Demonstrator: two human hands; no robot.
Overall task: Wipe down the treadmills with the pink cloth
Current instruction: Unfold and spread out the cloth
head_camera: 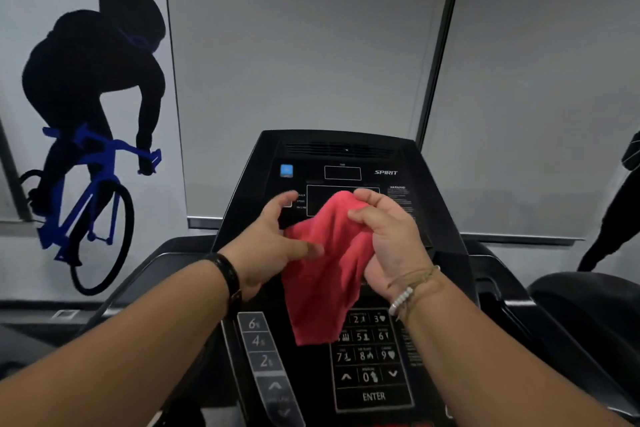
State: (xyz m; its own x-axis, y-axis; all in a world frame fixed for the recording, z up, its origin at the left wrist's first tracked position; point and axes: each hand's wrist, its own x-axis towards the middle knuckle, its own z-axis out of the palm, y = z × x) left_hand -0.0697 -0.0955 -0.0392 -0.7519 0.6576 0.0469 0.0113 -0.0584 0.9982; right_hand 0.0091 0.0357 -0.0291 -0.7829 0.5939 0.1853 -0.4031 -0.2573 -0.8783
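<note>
Above the treadmill console (346,156), right hand (391,239) fingers (367,198) pinch the pink cloth (322,288); left hand (266,246) fingers (281,199) spread wide beside it.

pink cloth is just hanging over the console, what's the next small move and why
Probably close the left hand on the loose edge of the pink cloth and fold it into a pad. The right hand alone pinches its top, the left is open beside it, and the rest dangles over the treadmill console.

You had one pink cloth (322,274) between two hands, your left hand (266,246) and right hand (391,236). One treadmill console (346,156) stood behind them, one keypad (372,357) below them.
</note>
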